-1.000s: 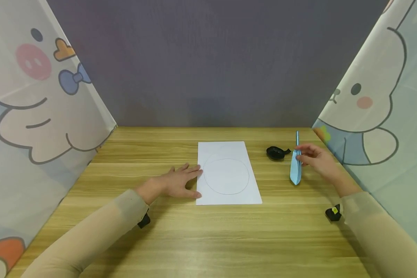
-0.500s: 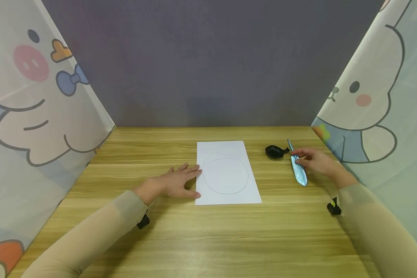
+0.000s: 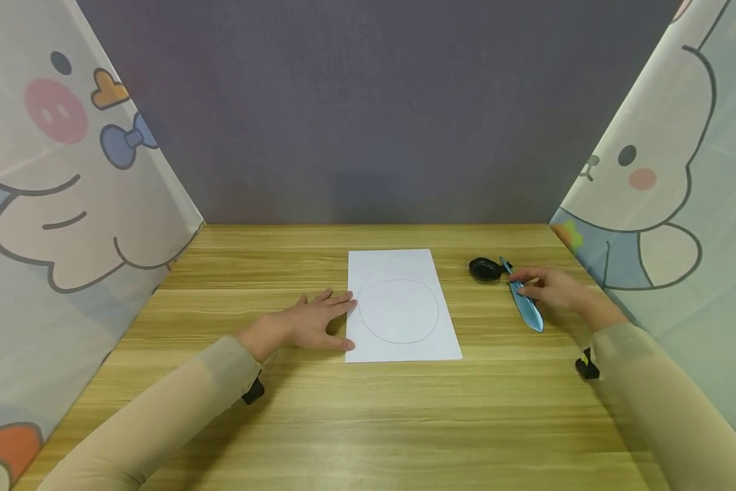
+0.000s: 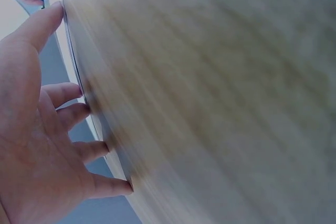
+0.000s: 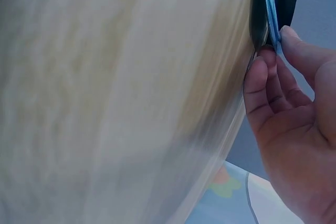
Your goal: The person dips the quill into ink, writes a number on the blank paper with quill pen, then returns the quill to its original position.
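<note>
In the head view a white sheet of paper [image 3: 374, 348] with a thin circle drawn on it lies on the wooden table. My left hand [image 3: 312, 324] spreads over the sheet's left edge, fingers straight and touching it. To the right, my right hand [image 3: 554, 290] pinches a slim, shiny blue blade-shaped thing [image 3: 529, 312] between thumb and fingers, its narrow stem pointing away and left. It lies aslant, low over the table or on it; I cannot tell which. The right wrist view shows the thumb against the blue thing [image 5: 270, 9], with the fingertips partly hidden behind it.
Just left of the blue thing's stem lies a black oval object [image 3: 484, 269] with a short tail. A dark grey panel [image 3: 368, 116] stands behind the table [image 3: 368, 423]. Cartoon-printed cloth walls [image 3: 668, 252] close in both sides.
My right hand has turned the blue thing from nearly straight to aslant, its stem swinging left, and has come slightly nearer. My left hand has stayed on the paper.
</note>
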`<move>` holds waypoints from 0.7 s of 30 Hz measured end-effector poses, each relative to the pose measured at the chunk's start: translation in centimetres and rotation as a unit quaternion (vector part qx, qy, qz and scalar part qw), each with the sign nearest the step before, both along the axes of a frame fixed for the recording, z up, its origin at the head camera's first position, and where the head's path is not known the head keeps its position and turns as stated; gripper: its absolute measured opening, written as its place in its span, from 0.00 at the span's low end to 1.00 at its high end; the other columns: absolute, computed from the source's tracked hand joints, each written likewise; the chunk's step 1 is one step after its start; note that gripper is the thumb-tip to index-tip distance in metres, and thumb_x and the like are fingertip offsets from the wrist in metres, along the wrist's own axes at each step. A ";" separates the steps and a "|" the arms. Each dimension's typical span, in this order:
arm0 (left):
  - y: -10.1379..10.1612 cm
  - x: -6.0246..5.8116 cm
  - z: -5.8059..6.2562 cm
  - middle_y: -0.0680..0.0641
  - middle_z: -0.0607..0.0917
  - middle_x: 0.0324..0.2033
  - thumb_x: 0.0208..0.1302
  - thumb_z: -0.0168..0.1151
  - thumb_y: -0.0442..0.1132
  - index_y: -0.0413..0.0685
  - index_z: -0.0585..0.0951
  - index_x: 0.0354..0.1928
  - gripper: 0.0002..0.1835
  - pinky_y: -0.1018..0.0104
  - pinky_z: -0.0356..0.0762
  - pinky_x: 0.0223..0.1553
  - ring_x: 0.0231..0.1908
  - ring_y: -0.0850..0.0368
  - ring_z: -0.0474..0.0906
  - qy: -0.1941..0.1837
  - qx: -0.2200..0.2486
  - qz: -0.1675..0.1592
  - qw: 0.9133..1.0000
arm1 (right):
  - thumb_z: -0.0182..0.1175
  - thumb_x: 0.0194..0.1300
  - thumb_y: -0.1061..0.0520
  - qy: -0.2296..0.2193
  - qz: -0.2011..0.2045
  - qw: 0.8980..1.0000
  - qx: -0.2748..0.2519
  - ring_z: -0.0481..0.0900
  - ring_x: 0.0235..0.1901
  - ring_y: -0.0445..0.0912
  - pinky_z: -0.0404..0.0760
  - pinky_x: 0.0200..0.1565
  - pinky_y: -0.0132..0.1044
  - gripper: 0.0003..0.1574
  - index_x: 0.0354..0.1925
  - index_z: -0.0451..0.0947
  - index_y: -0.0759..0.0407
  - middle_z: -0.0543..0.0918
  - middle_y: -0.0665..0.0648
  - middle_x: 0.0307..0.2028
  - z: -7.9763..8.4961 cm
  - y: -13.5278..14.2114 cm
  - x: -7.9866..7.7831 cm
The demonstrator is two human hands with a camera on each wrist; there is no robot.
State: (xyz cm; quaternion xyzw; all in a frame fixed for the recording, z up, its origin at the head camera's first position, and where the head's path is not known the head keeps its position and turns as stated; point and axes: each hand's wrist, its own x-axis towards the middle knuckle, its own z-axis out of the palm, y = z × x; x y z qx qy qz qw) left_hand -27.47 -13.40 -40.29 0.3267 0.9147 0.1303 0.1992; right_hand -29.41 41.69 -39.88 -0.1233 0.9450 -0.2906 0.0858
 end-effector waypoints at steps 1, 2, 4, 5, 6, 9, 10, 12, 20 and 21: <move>0.0 0.0 0.0 0.53 0.46 0.90 0.74 0.61 0.73 0.57 0.53 0.90 0.54 0.17 0.33 0.80 0.89 0.36 0.35 0.000 -0.001 0.000 1.000 | 0.62 0.83 0.59 0.000 0.001 1.000 0.002 0.86 0.40 0.44 0.87 0.37 0.38 0.26 0.72 0.77 0.67 0.81 0.75 0.65 0.0 0.0 0.0; 0.0 0.0 0.0 0.53 0.46 0.90 0.74 0.61 0.73 0.58 0.53 0.90 0.54 0.17 0.33 0.81 0.89 0.36 0.35 -0.001 -0.002 0.000 1.000 | 0.61 0.83 0.59 0.000 0.002 1.000 0.004 0.85 0.40 0.44 0.87 0.37 0.38 0.26 0.72 0.77 0.67 0.81 0.75 0.65 0.0 0.0 0.1; 0.1 -0.1 0.0 0.53 0.46 0.90 0.74 0.62 0.73 0.58 0.53 0.90 0.54 0.18 0.34 0.81 0.89 0.36 0.35 0.000 -0.007 0.002 1.000 | 0.61 0.83 0.59 0.001 0.003 1.000 0.004 0.85 0.41 0.44 0.87 0.37 0.38 0.25 0.72 0.77 0.66 0.81 0.75 0.65 0.1 -0.1 0.1; 0.1 -0.1 0.1 0.53 0.46 0.90 0.73 0.62 0.73 0.58 0.53 0.90 0.55 0.18 0.35 0.81 0.89 0.36 0.35 0.001 -0.009 0.003 1.000 | 0.61 0.83 0.59 0.001 0.003 1.000 0.003 0.85 0.40 0.44 0.87 0.37 0.38 0.25 0.72 0.77 0.66 0.81 0.75 0.65 0.1 -0.1 0.2; 0.2 -0.2 0.1 0.52 0.47 0.90 0.73 0.62 0.73 0.57 0.54 0.90 0.55 0.17 0.36 0.81 0.89 0.35 0.37 0.004 -0.010 0.004 1.000 | 0.61 0.83 0.59 0.003 0.006 1.000 0.002 0.85 0.40 0.44 0.87 0.37 0.38 0.25 0.72 0.77 0.67 0.81 0.75 0.64 0.1 -0.1 0.2; 0.6 -0.5 0.3 0.50 0.52 0.90 0.71 0.66 0.72 0.55 0.58 0.89 0.55 0.16 0.42 0.79 0.89 0.33 0.43 0.016 -0.014 0.008 1.000 | 0.61 0.83 0.60 0.003 0.004 1.000 -0.005 0.85 0.39 0.42 0.87 0.36 0.38 0.25 0.72 0.77 0.68 0.81 0.75 0.63 0.1 -0.1 0.2; 0.7 -0.6 0.4 0.49 0.54 0.89 0.70 0.67 0.72 0.54 0.59 0.89 0.55 0.15 0.45 0.79 0.88 0.33 0.45 0.023 -0.018 0.008 1.000 | 0.61 0.83 0.61 0.003 0.005 1.000 -0.006 0.85 0.39 0.42 0.87 0.36 0.38 0.25 0.72 0.77 0.68 0.81 0.75 0.63 0.1 0.0 0.2; 1.1 -0.8 0.5 0.47 0.58 0.88 0.68 0.69 0.71 0.51 0.61 0.88 0.56 0.16 0.49 0.78 0.87 0.32 0.50 0.037 -0.024 0.011 0.999 | 0.61 0.83 0.61 0.003 0.005 1.000 -0.008 0.85 0.39 0.42 0.87 0.36 0.39 0.25 0.72 0.77 0.68 0.81 0.75 0.63 0.0 0.0 0.1; 2.2 -1.1 0.9 0.44 0.63 0.86 0.62 0.74 0.69 0.53 0.66 0.85 0.55 0.17 0.54 0.77 0.84 0.32 0.60 0.061 -0.052 0.025 0.996 | 0.58 0.86 0.54 0.019 -0.018 1.000 -0.001 0.84 0.41 0.44 0.85 0.38 0.36 0.28 0.76 0.74 0.66 0.77 0.76 0.68 0.0 0.3 -0.1; 2.3 -1.1 0.9 0.45 0.63 0.86 0.61 0.74 0.70 0.54 0.66 0.85 0.55 0.17 0.54 0.77 0.83 0.31 0.60 0.062 -0.054 0.026 0.996 | 0.57 0.87 0.53 0.027 -0.020 0.999 0.005 0.84 0.42 0.45 0.85 0.38 0.36 0.29 0.76 0.74 0.65 0.77 0.76 0.69 0.1 0.3 -0.1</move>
